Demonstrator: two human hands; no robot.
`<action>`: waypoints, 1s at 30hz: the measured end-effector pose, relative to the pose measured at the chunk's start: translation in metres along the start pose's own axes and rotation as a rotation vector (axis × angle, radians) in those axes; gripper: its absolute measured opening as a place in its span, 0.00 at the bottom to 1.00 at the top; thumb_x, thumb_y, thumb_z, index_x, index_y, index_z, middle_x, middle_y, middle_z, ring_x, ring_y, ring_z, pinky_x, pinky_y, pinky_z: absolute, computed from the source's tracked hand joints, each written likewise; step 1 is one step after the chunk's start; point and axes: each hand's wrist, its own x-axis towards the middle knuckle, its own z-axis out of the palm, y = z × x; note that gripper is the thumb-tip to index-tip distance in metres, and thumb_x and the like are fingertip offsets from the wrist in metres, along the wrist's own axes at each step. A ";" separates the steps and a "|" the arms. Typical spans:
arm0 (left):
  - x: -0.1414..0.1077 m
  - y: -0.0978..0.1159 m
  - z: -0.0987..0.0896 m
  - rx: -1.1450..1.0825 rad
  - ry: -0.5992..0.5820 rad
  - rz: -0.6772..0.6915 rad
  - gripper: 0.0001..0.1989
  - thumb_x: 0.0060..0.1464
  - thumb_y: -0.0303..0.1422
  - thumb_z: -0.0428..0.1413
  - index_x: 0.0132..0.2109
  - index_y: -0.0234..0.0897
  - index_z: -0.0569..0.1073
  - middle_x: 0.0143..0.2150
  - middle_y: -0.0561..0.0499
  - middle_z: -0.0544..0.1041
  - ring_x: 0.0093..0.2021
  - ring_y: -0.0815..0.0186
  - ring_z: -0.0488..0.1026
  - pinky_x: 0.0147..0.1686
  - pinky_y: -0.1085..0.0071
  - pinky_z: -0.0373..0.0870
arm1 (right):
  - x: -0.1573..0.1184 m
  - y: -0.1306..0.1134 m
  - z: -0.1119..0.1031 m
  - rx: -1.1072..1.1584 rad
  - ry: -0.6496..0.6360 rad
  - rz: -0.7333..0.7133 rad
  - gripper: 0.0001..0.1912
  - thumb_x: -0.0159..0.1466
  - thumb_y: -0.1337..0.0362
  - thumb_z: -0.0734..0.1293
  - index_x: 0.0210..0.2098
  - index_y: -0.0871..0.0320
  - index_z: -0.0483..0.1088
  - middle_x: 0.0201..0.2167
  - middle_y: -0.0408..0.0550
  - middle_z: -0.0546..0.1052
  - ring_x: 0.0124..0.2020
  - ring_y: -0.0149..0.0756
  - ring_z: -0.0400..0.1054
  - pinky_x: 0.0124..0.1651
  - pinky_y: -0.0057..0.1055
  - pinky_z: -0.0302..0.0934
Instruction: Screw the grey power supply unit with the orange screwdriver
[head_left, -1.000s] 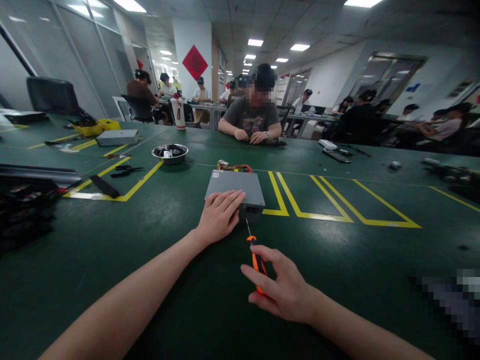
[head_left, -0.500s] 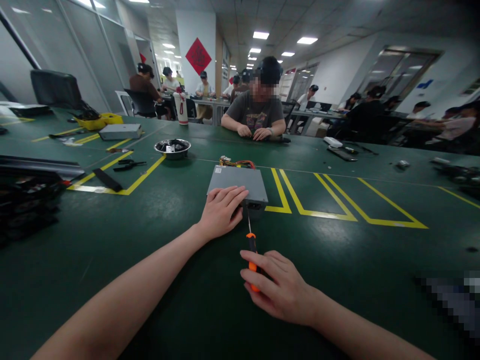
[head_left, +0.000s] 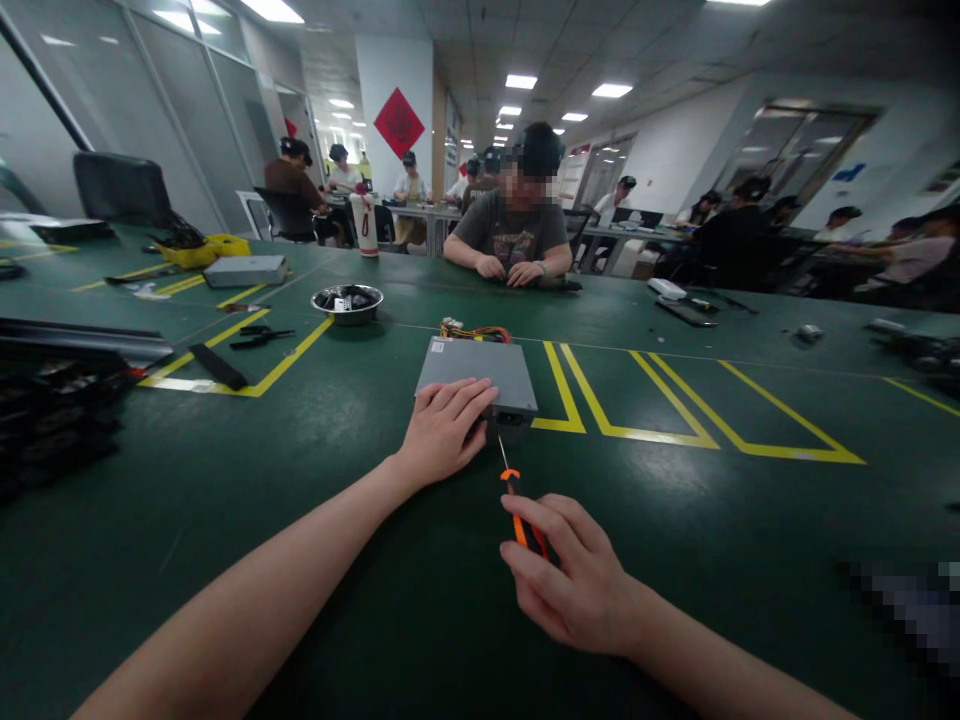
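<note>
A grey metal computer power supply [head_left: 480, 368] lies flat on the green table, its socket side facing me and its colored cables at the far edge. My left hand [head_left: 446, 430] holds its near left part, fingers stretched over the top and thumb against the front side. In my right hand [head_left: 566, 575] is an orange and black screwdriver [head_left: 511, 490], gripped by the handle. Its thin shaft points up at the front side, left of the socket. Whether the tip touches a screw is too small to tell.
A metal bowl [head_left: 347, 304] of dark parts stands beyond my left hand. Black brackets [head_left: 217, 367] and another grey metal box [head_left: 246, 270] lie farther left. Across the table sits a co-worker [head_left: 517, 215]. A dark pile of parts [head_left: 60, 420] is at the left edge.
My right hand and the screwdriver have shifted slightly right, and the screwdriver leans more. My left hand keeps its hold on the power supply. The view has tilted up slightly.
</note>
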 end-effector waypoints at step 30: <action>0.000 0.001 0.002 -0.023 0.027 -0.005 0.20 0.57 0.32 0.47 0.57 0.41 0.61 0.57 0.50 0.67 0.56 0.62 0.63 0.51 0.60 0.52 | 0.008 0.007 -0.008 -0.118 -0.022 -0.009 0.12 0.58 0.72 0.63 0.41 0.58 0.63 0.48 0.56 0.66 0.54 0.46 0.58 0.45 0.42 0.65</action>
